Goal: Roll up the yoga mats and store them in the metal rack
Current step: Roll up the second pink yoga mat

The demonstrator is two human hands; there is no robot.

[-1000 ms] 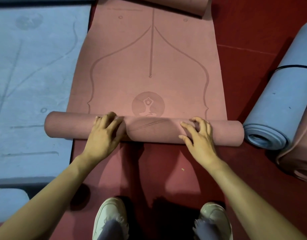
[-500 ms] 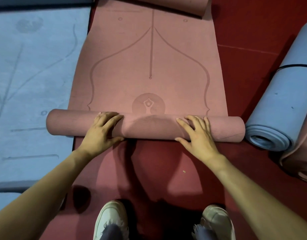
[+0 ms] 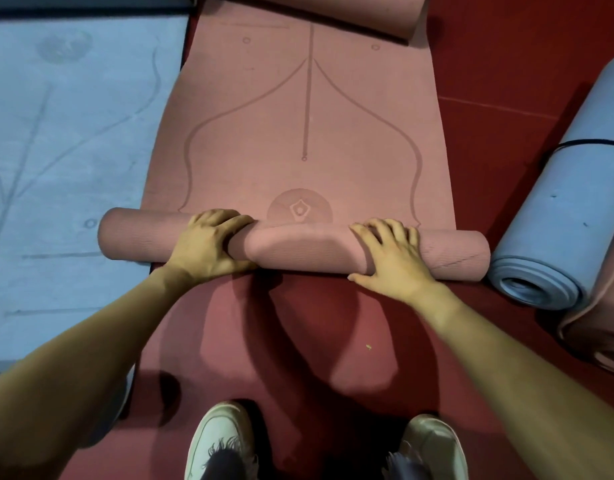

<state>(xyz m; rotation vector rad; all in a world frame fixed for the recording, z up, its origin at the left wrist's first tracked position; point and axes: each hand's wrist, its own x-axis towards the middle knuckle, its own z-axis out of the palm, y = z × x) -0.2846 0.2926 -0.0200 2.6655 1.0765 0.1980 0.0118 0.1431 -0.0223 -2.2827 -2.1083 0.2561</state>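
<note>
A pink yoga mat [image 3: 298, 133] lies flat on the red floor, its near end wound into a pink roll [image 3: 298, 251] that stretches left to right. My left hand [image 3: 208, 244] grips the roll left of centre, fingers curled over its far side and thumb on the near side. My right hand [image 3: 392, 258] presses on the roll right of centre with spread fingers laid over the top. The roll covers the lower half of the round emblem printed on the mat. No metal rack is in view.
A blue mat [image 3: 73, 133] lies flat on the left, under the roll's left end. On the right lie a rolled blue mat [image 3: 558, 220] with a black strap and a rolled pink mat [image 3: 603, 327]. Another pink roll [image 3: 350, 8] sits at the top. My white shoes [image 3: 222, 441] stand below.
The pink roll has moved away from me and now covers more of the round emblem. Both hands shifted forward with it, and the left hand's fingers curled tighter over the roll.
</note>
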